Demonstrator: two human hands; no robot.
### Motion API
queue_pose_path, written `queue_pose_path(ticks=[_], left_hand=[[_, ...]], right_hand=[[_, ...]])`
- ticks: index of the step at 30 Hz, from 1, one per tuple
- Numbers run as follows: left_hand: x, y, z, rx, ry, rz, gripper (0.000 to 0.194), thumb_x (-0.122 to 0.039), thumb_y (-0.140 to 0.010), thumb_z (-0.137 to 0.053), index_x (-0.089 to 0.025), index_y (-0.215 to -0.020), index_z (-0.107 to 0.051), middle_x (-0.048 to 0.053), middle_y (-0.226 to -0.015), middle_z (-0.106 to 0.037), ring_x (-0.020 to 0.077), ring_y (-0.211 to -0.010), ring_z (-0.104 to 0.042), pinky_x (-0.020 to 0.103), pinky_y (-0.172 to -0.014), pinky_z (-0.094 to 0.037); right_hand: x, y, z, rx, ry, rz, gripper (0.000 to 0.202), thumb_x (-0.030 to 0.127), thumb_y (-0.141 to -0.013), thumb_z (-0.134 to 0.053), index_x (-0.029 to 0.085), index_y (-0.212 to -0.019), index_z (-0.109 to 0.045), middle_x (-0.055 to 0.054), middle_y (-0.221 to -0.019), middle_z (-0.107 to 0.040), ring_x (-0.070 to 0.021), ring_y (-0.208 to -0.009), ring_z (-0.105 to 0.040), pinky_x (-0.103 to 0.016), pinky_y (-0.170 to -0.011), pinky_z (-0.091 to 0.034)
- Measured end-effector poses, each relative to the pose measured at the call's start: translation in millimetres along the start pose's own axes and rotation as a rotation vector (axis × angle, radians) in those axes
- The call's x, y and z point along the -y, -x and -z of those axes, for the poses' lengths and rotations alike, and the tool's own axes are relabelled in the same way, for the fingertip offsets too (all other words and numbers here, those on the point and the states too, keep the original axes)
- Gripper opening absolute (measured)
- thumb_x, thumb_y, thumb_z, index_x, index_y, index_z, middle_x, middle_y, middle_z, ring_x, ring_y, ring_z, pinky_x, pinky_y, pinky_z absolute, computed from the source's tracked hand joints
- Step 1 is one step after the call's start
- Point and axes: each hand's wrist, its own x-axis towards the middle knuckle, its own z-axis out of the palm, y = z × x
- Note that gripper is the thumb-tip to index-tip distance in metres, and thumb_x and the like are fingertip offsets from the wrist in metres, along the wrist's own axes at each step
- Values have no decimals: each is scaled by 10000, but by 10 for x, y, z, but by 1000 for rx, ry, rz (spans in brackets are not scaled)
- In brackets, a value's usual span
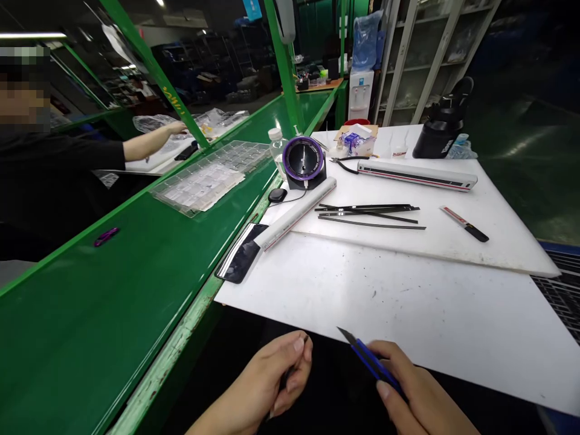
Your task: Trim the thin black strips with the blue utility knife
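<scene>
Below the table's near edge, my right hand (410, 386) grips a blue utility knife (369, 357), its dark blade out and pointing up and to the left. To its left, my left hand (281, 377) is closed, thumb pressed against the fingers. Only a small dark tip shows at that pinch, too little to name. Thin black strips (367, 209) lie on a white foam sheet (408, 246) farther up the table. A long white model train car (296, 214) slants across the left side, close to a phone (240, 257).
Another train car (417, 175), black-handled pliers (348, 164) and a red-and-black cutter (464, 223) lie on the foam. A purple-rimmed fan (303, 160) and a bottle (276, 148) stand at the left. A green bench (113, 290) borders the table; a co-worker's arm (147, 143) reaches beyond it.
</scene>
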Motion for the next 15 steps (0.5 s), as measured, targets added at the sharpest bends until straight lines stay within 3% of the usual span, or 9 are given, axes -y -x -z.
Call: queue_pose_path(ticks=[3, 9, 15], left_hand=[[134, -68, -37, 6, 4, 56, 315, -463, -940, -451, -177, -811, -482, -63, -575, -362, 39, -389, -224, 171, -339, -127], [236, -232, 7, -43, 84, 129, 338, -509, -907, -490, -187, -808, -468, -72, -579, -360, 38, -385, -210, 171, -348, -130], [241, -321, 18, -40, 137, 151, 342, -513, -867, -552, -193, -801, -449, -88, -550, -346, 30, -368, -186, 163, -342, -106]], right_hand=[[15, -77, -45, -45, 127, 170, 428, 336, -1023, -409, 268, -1443, -452, -75, -917, -619, -264, -671, -596, -320, -606, -473], [-16, -154, -153, -115, 328, 304, 451, 225, -994, -405, 233, -1439, -479, -58, -664, -565, -240, -527, -543, -297, -552, -466], [-94, -196, -206, 60, 689, 256, 583, 119, -932, -240, 151, -1503, -354, -60, -643, -522, -224, -463, -473, -321, -551, -416]])
